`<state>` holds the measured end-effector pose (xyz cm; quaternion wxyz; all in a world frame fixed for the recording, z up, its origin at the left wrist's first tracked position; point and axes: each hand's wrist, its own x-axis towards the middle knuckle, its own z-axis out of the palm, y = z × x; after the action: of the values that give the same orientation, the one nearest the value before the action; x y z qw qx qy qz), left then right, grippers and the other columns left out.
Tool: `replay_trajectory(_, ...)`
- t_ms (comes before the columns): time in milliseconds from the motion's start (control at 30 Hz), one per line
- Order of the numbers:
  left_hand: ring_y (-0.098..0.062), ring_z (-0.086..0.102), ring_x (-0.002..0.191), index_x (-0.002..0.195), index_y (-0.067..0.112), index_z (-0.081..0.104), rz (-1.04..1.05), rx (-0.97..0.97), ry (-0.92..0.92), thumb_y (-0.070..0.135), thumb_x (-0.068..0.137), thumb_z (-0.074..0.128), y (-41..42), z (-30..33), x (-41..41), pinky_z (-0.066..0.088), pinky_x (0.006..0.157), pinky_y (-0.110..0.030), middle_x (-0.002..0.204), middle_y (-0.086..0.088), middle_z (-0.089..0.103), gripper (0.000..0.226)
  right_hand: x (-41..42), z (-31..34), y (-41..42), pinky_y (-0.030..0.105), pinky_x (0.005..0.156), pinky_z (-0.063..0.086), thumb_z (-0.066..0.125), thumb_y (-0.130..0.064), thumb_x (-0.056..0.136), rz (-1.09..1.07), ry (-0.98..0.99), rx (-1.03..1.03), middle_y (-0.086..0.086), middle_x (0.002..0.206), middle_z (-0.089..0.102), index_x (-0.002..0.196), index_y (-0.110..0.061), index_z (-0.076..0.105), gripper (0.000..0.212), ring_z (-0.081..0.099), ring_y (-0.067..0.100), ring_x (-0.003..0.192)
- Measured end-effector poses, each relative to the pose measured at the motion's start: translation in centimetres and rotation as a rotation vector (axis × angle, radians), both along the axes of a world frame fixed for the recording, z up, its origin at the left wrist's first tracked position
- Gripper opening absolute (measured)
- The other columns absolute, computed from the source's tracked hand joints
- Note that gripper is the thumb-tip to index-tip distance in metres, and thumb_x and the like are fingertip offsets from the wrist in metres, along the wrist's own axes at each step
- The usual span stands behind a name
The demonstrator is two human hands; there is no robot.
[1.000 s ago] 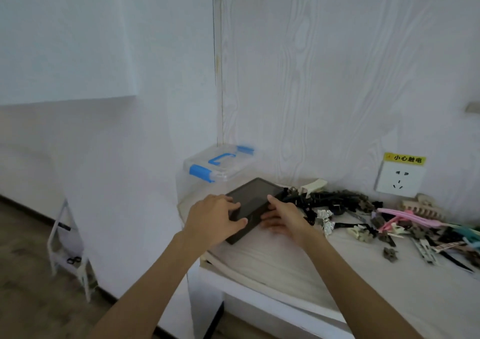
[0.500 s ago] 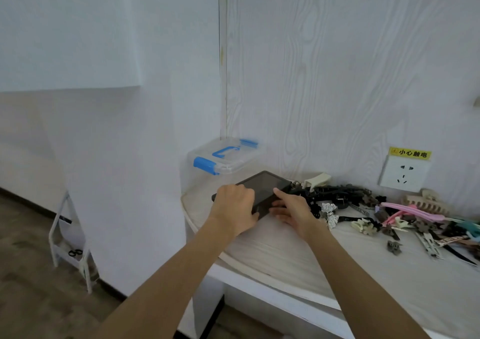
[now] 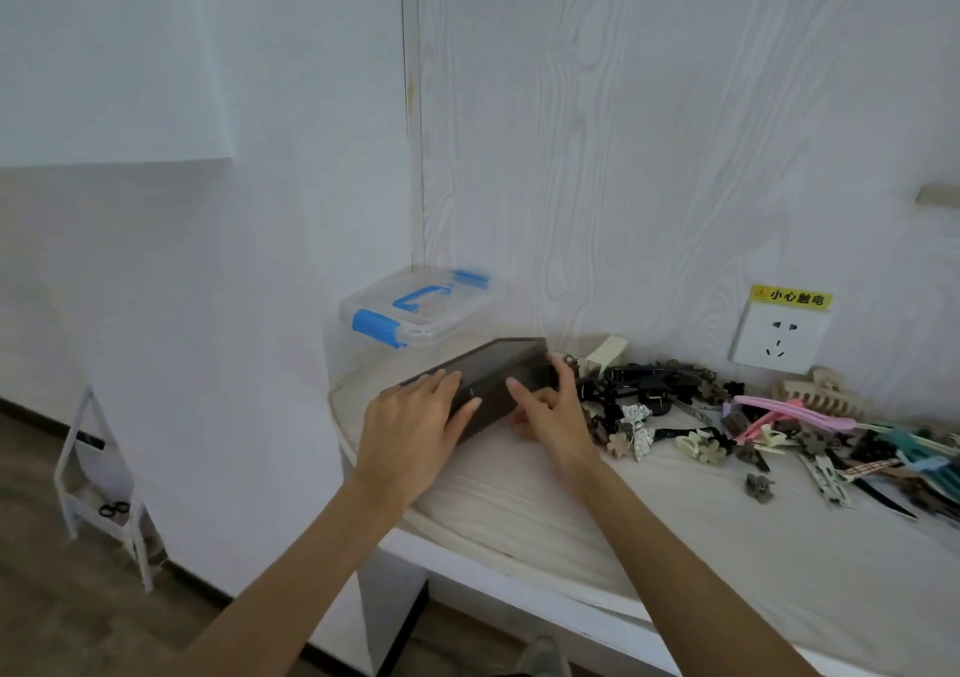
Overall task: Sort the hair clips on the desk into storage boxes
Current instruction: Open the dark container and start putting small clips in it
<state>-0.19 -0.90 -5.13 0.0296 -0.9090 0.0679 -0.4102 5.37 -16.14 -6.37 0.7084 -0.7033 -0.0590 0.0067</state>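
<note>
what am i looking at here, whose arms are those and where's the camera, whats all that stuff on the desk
There is no machine here. The camera sits on a person's head and looks forward and down, so the two bare arms reaching in from the bottom are that person's own. All the pictures come from that one camera.

The left hand and right hand both rest on a dark flat box at the left end of a pale desk; whether it is truly gripped I cannot tell. Behind it stands a clear box with blue latches. To the right lies a heap of hair clips in many colours, waiting to be sorted. A wall socket sits above them.
</note>
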Motion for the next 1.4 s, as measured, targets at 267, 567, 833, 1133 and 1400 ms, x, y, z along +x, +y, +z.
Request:
replay_trajectory(267,-0.018,0.061,0.047,0.081,0.016,0.063,0.04,0.265,0.108,0.053,0.093,0.032,1.3,2.3,0.6,0.039,0.042,-0.024,0.058,-0.001,0.064,0.049,1.3,2.5,-1.9,0.027,0.054,0.048,0.066,-0.03,0.085,0.066,-0.078,-0.434,0.004,0.081,0.061,0.141,-0.02,0.031,0.067,0.062,0.021,0.062)
replay_trajectory(567,-0.016,0.05,0.031,0.058,0.012,0.059,-0.129,0.784,0.129,0.045,0.07,0.074,1.9,5.9,2.0,0.026,0.037,-0.016,0.04,-0.002,0.054,0.038,2.6,8.8,-2.0,0.034,0.07,0.043,0.056,-0.02,0.084,0.254,-0.905,-1.688,0.004,0.117,0.059,0.125,-0.023,0.052,0.041,0.058,0.026,0.103)
replay_trajectory(833,-0.019,0.054,0.056,0.089,0.015,0.054,-0.145,0.374,0.136,0.044,0.097,0.028,2.9,5.3,1.3,0.023,0.042,-0.023,0.073,-0.002,0.065,0.04,2.6,7.5,-2.8,0.035,0.094,0.041,0.056,-0.013,0.078,0.194,-0.938,-1.534,0.001,0.136,0.053,0.137,-0.026,0.041,0.062,0.049,0.022,0.124)
replay_trajectory(1133,-0.015,0.061,0.075,0.112,0.026,0.059,-0.046,-0.077,0.177,0.047,0.095,0.038,1.6,3.8,-0.2,0.028,0.054,-0.02,0.088,0.002,0.067,0.034,0.1,0.0,-3.5,0.034,0.116,0.026,0.049,-0.039,0.09,0.202,-0.983,-1.309,-0.001,0.157,0.019,0.149,-0.02,0.016,0.071,0.026,0.019,0.142)
replay_trajectory(1400,-0.017,0.07,0.069,0.105,0.021,0.07,-0.155,-0.075,0.107,0.046,0.085,0.055,1.9,2.1,-1.0,0.05,0.054,-0.022,0.082,0.003,0.074,0.035,-2.0,-0.1,-3.9,0.031,0.117,0.02,0.045,-0.019,0.094,0.292,-0.807,-1.178,-0.003,0.157,0.017,0.146,-0.025,0.026,0.056,0.021,0.01,0.141)
